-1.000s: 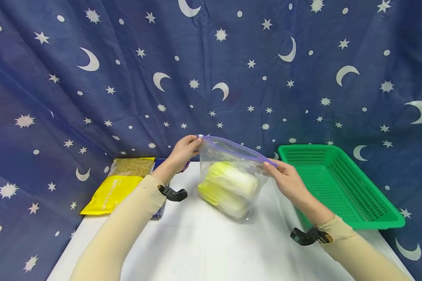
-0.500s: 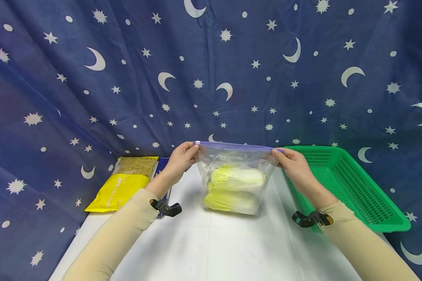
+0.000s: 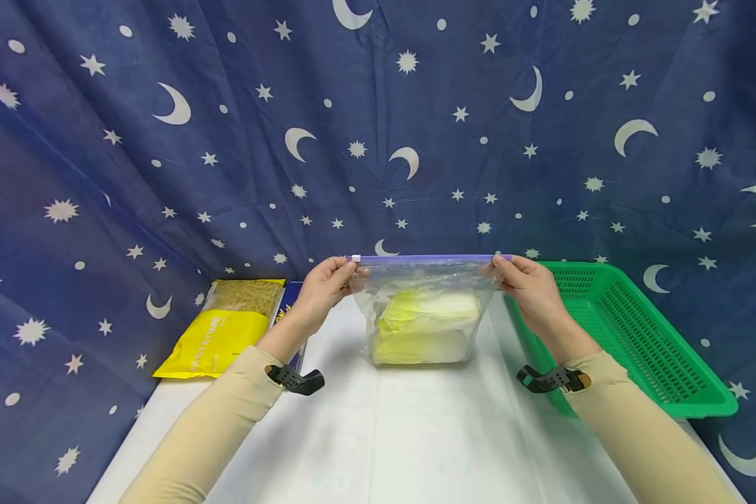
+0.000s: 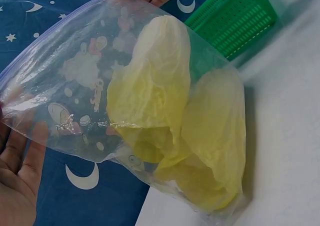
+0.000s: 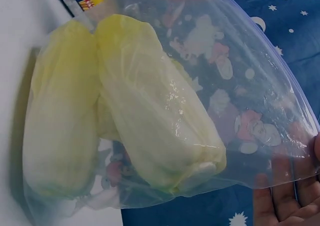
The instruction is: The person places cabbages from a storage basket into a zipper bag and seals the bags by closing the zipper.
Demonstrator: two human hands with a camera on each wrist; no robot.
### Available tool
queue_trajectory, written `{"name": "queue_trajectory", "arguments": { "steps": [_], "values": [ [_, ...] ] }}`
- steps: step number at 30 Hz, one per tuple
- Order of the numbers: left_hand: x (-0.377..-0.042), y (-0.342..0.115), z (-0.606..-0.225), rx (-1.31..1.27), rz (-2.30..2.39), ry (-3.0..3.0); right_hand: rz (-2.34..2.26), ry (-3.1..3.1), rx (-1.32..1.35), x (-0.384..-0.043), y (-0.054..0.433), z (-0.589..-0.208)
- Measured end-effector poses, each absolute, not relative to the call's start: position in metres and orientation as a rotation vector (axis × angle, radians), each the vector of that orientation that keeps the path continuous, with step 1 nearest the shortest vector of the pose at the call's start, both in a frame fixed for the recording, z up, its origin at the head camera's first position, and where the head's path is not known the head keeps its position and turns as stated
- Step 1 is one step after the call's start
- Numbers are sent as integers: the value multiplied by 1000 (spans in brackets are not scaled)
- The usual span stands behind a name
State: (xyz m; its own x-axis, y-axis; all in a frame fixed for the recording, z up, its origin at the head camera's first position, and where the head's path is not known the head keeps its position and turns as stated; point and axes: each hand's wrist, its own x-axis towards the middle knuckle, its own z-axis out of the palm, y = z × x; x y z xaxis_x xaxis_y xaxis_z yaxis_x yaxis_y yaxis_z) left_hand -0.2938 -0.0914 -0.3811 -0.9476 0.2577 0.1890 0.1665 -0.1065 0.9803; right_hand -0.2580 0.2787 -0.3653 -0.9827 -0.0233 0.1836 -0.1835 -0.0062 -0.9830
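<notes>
A clear slider zip bag [image 3: 425, 275] with a purple top edge is stretched between my two hands. Inside lie two napa cabbages, an upper one [image 3: 444, 308] and a lower one [image 3: 425, 346], white at one end and yellow at the other. My left hand [image 3: 318, 290] pinches the top left corner, beside the white slider [image 3: 355, 259]. At the opposite top corner, my right hand [image 3: 532, 288] pinches the purple edge between thumb and fingers. Printed cartoon figures [image 4: 82, 68] show on the plastic in the wrist views. Whether the zip is sealed cannot be told.
On the right stands a green plastic basket [image 3: 699, 406]. A yellow pasta packet [image 3: 217, 336] lies at the left, partly over a dark blue box [image 3: 288, 299]. The table [image 3: 416, 434] has a white cover, with a star-and-moon curtain [image 3: 353, 84] behind.
The bag's mouth gaped and slanted down to the right before. My right hand has risen and moved outward, pulling the purple edge straight and level. The cabbages now lie level.
</notes>
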Motion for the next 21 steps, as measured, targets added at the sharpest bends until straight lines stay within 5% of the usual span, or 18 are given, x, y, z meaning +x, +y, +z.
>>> {"name": "queue_trajectory", "arguments": {
  "steps": [21],
  "values": [
    [-294, -88, -388, 432, 2230, 2064, 2331, -1983, 133, -261, 280, -371]
  ]
}}
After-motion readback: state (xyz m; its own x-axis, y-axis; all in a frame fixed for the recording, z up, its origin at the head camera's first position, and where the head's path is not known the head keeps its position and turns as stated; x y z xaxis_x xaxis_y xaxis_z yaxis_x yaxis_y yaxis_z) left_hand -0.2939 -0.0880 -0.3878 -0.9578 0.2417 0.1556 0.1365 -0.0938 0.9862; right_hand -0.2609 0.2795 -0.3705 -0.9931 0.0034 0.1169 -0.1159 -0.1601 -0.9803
